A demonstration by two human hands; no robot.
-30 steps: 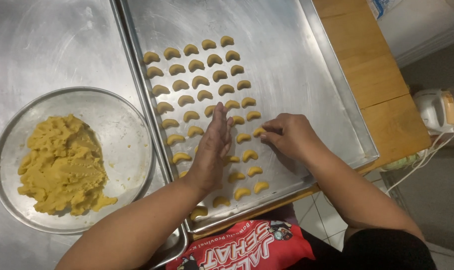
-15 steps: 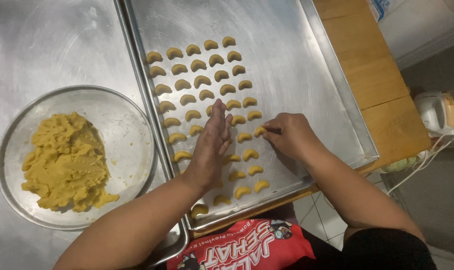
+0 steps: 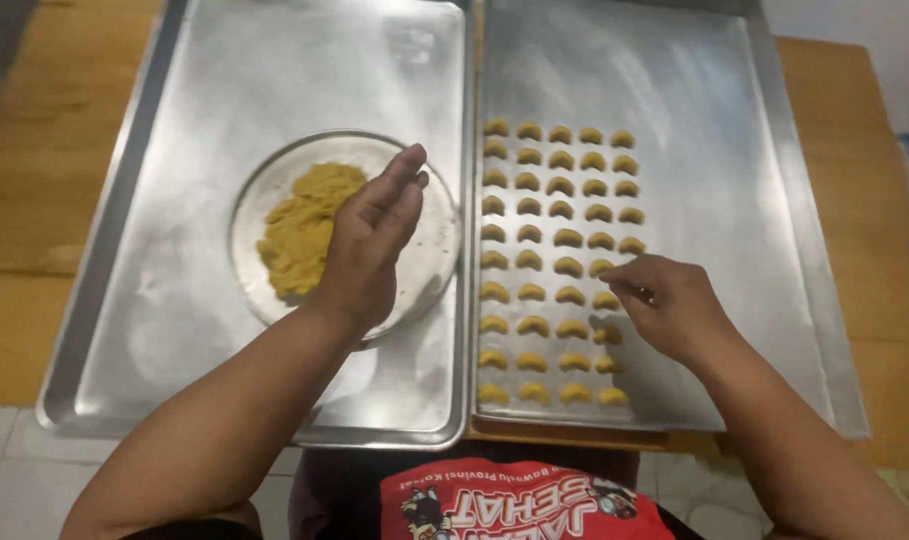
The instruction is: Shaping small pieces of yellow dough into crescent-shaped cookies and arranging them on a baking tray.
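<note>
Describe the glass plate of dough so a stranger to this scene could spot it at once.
Two metal trays lie side by side on a wooden table; look to the left tray, the one with no rows of crescent pieces. The glass plate sits on it near its right edge, round and clear, under the left hand. It alone holds a loose yellow dough heap, not shaped pieces.

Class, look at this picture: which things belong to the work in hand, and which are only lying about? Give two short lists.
In the work:
left hand over the dough in its bowl
right hand at the crescents
right tray holding the crescents
left tray under the bowl

Lying about:
wooden table
tiled floor
</note>
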